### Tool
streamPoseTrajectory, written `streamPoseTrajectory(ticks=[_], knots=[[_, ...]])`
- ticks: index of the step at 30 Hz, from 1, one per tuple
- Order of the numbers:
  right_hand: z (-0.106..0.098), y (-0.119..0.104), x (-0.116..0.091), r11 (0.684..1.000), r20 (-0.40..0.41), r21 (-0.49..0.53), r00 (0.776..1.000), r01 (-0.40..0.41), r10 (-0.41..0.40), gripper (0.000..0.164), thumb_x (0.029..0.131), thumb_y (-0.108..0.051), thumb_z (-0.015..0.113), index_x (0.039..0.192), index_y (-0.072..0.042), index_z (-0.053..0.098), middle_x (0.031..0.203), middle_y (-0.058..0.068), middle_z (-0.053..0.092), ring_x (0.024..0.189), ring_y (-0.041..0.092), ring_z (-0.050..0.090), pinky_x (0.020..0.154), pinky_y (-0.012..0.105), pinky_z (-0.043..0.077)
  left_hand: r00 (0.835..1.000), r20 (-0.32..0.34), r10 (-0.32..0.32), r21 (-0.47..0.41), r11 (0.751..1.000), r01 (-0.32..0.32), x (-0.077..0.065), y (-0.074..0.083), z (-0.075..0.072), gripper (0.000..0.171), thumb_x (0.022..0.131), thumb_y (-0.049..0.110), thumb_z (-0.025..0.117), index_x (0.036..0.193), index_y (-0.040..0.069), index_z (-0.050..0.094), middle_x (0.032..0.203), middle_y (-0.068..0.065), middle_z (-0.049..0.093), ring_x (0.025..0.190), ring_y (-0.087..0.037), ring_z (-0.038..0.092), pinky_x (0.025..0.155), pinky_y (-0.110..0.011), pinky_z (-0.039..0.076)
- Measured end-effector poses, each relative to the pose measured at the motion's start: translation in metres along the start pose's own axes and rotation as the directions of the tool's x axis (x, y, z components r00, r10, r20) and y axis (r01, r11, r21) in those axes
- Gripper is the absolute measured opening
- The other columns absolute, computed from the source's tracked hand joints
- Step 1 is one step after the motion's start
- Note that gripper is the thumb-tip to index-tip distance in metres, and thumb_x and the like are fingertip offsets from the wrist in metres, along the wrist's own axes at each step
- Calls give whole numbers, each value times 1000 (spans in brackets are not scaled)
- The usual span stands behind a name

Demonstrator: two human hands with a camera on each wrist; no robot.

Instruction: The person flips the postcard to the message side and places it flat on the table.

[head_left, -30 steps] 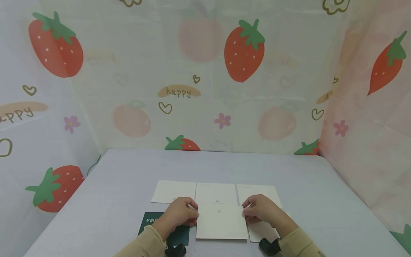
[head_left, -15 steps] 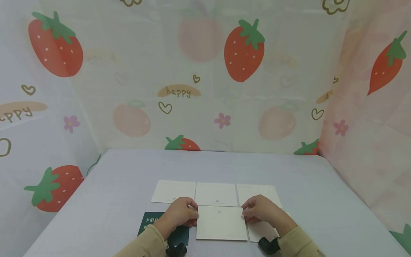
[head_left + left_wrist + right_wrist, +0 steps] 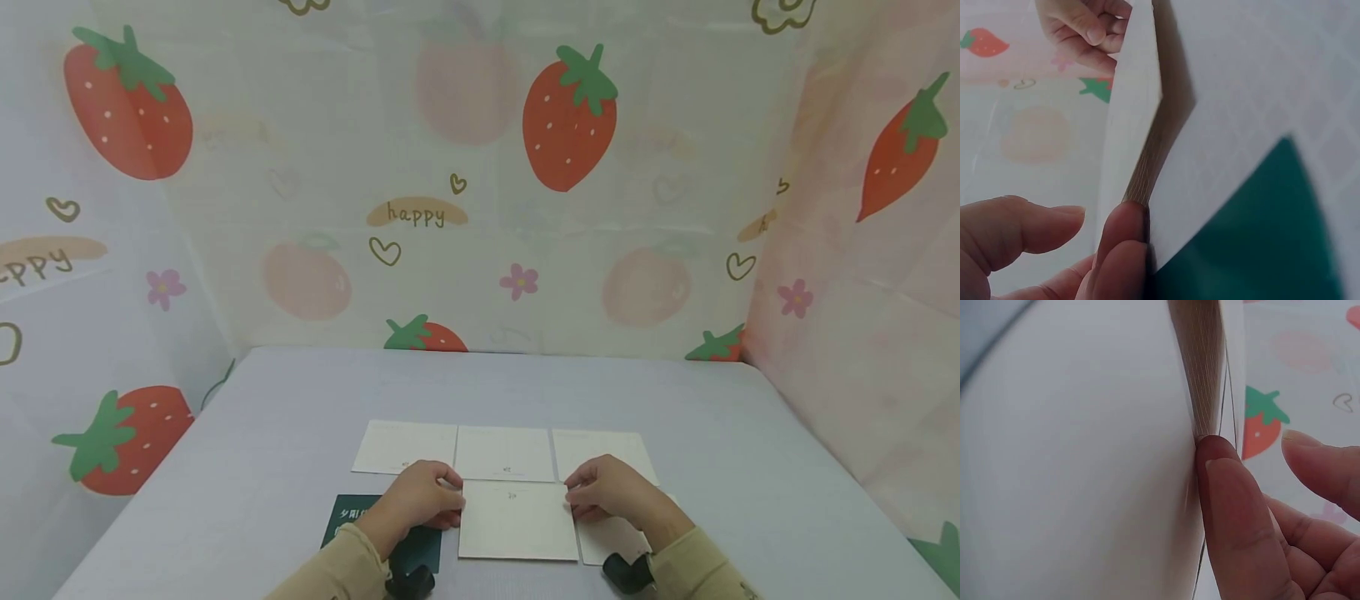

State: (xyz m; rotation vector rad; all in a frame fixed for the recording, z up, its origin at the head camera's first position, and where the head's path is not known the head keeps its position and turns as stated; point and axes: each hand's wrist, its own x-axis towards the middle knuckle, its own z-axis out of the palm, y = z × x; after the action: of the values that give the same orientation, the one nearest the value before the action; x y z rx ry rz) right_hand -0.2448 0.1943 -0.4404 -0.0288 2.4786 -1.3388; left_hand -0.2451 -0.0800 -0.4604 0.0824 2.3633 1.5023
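Note:
A stack of white cards [image 3: 517,529] with a small printed mark near its far edge lies in the middle, in front of me. At its left edge is my left hand [image 3: 420,500], fingertips touching the side of the stack. On the right side my right hand [image 3: 618,504] mirrors it. Both wrist views show layered card edges against the fingertips [image 3: 1124,225], while each thumb [image 3: 1319,459] stands apart from the stack. A dark green card [image 3: 420,550] with white characters sits partly hidden beneath the left hand. Another white card [image 3: 611,543] lies under the right hand.
Beyond the stack, three white cards lie in a row: left card [image 3: 408,442], middle card [image 3: 504,454] and right card [image 3: 603,442]. They rest on a white table [image 3: 300,392], enclosed by curtains [image 3: 330,108] printed with strawberries.
The top of the stack has shifted slightly toward me, and its far edge now shows distinctly against the middle card of the row. Both hands stay at its sides.

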Motion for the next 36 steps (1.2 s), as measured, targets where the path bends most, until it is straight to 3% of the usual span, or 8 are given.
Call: streamPoseTrajectory(ticks=[7, 36], knots=[[-2, 2, 3, 1000, 32, 17, 999, 2, -3, 19, 80, -3, 66, 97, 4, 64, 76, 8, 67, 66, 18, 64, 61, 31, 55, 1000, 7, 2, 13, 1000, -2, -1, 0, -2, 24, 79, 7, 65, 102, 0, 60, 72, -7, 65, 60, -17, 64, 56, -31, 55], [-3, -2, 0, 1000, 35, 14, 999, -13, 12, 18, 80, -3, 65, 96, 4, 64, 75, 8, 67, 66, 17, 64, 62, 30, 54, 1000, 27, 3, -4, 1000, -3, -3, 2, -5, 23, 82, 9, 65, 102, -2, 60, 73, -8, 65, 63, -18, 65, 58, -31, 55]])
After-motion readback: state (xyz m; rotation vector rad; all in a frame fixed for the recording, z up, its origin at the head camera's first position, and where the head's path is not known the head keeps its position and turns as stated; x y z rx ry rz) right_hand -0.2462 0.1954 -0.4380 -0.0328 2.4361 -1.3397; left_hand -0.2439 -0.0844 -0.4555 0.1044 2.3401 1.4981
